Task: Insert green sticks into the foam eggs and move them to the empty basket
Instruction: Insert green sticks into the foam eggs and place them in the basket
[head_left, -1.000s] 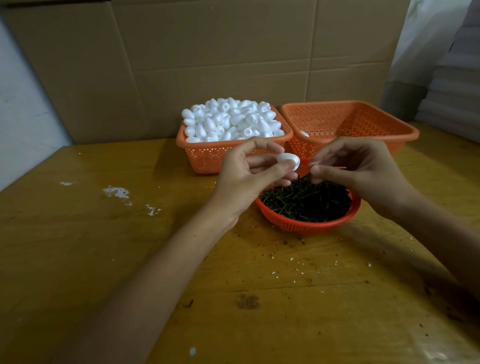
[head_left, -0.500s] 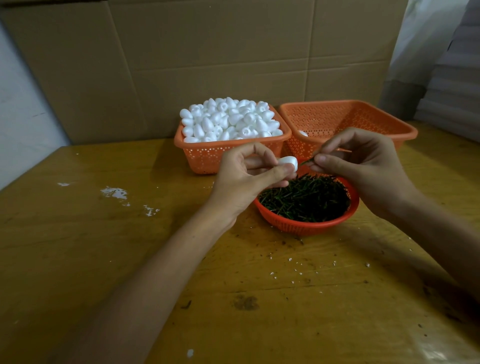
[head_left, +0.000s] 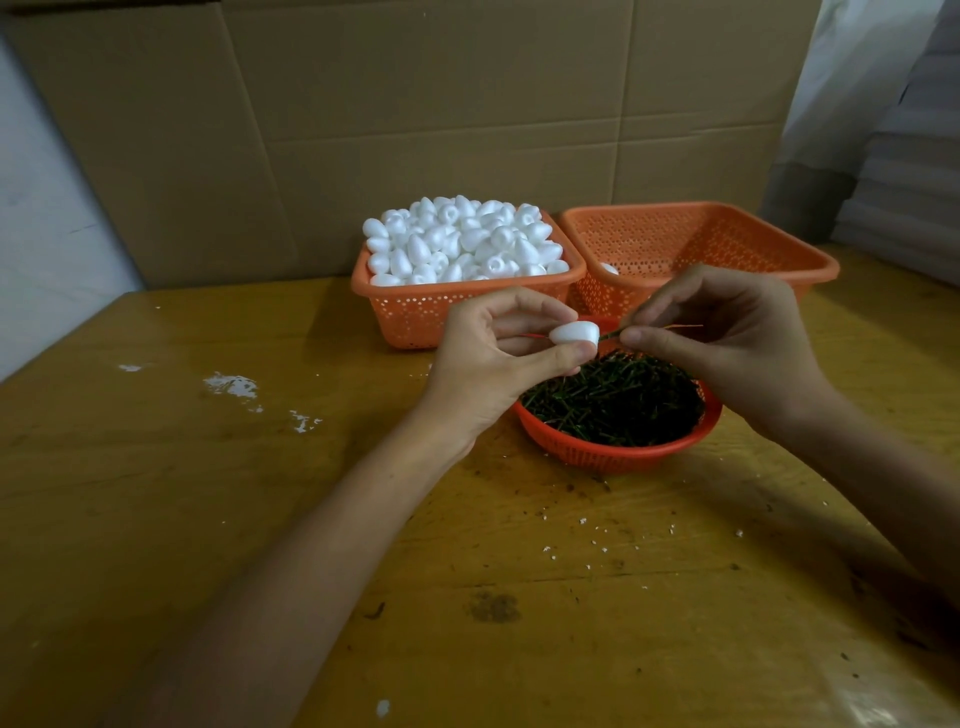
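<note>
Left hand (head_left: 485, 358) pinches a foam egg (head_left: 731, 333) between thumb and fingers above the round basket of green sticks (head_left: 618, 405). Right hand (head_left: 727, 338) pinches a green stick (head_left: 612, 335), its tip touching the egg's right end. Behind: one orange basket (head_left: 415, 312) heaped with eggs, a second basket (head_left: 701, 244) beside it.

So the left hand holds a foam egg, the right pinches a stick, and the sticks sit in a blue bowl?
Not quite: the head view shows the bowl is red, not blue. The left hand holds the foam egg and the right hand pinches the stick.
</note>
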